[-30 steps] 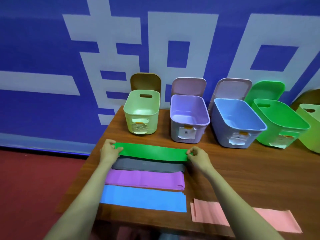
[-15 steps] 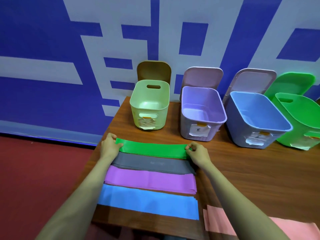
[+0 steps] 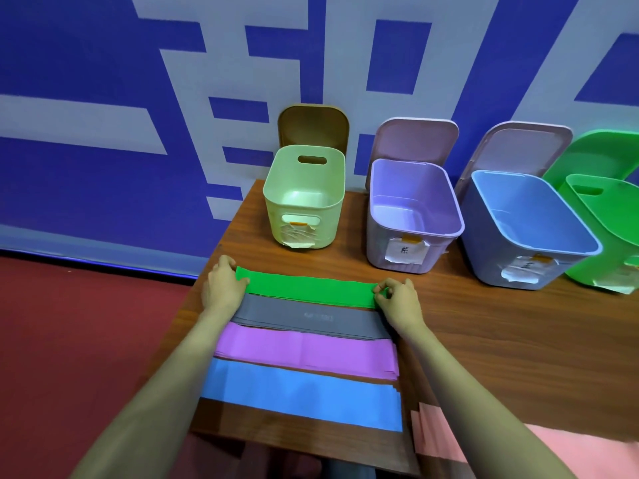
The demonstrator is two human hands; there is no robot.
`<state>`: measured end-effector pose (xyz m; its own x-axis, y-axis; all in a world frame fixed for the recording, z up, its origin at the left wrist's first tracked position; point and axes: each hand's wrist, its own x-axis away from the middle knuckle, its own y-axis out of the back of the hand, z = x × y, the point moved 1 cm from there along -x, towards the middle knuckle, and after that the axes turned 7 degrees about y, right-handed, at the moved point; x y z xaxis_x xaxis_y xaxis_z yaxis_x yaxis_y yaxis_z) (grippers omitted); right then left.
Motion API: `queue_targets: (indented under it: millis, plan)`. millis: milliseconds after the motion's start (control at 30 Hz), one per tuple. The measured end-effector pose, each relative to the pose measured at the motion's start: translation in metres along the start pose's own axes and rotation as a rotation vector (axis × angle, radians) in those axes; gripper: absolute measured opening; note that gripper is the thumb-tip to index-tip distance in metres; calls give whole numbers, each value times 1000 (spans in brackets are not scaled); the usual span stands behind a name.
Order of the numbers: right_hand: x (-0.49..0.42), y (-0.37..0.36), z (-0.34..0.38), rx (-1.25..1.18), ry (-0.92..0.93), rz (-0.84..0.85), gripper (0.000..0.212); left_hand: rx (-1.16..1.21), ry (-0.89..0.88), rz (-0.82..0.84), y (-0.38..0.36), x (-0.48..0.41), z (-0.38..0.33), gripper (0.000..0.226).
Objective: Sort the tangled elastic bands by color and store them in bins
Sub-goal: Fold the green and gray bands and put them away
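Extended both forearms over the bench [image 3: 501, 326], palms down. Pinched the green band [image 3: 311, 290] at its two ends: left hand [image 3: 223, 288] thumb on top, right hand [image 3: 397, 300] fingers [image 3: 397, 286] curled round the edge. Lay flat on the bench between the fingers, just beyond the gray band [image 3: 304, 318].

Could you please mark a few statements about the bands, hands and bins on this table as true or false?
1. The left hand and the right hand each pinch an end of the green band. True.
2. The grey band lies between the green band and the purple band. True.
3. The blue band lies right beside the green band. False: the grey band and the purple band lie between them.
4. The purple bin holds a band. False: nothing shows inside it.
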<state>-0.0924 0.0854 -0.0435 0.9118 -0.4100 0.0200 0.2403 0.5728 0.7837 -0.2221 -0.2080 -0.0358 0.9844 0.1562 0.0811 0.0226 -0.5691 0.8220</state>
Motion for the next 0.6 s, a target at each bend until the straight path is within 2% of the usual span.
queue_targets:
  millis: [100, 200, 367, 467, 600]
  plan:
    - [1, 3, 1, 56, 1, -17, 16, -117, -73, -123, 1, 7, -2, 36]
    - [7, 5, 5, 144, 8, -12, 22, -295, -173, -160, -4, 14, -5, 13]
    - [13, 10, 9, 236, 26, 33, 30, -420, -157, -115, -2, 24, -10, 27]
    - [20, 16, 11, 236, 52, 40, 33, -355, -136, -57, 7, 30, -6, 30]
    - [36, 21, 3, 139, 14, -41, 29, -77, 17, -19, 17, 42, 15, 38]
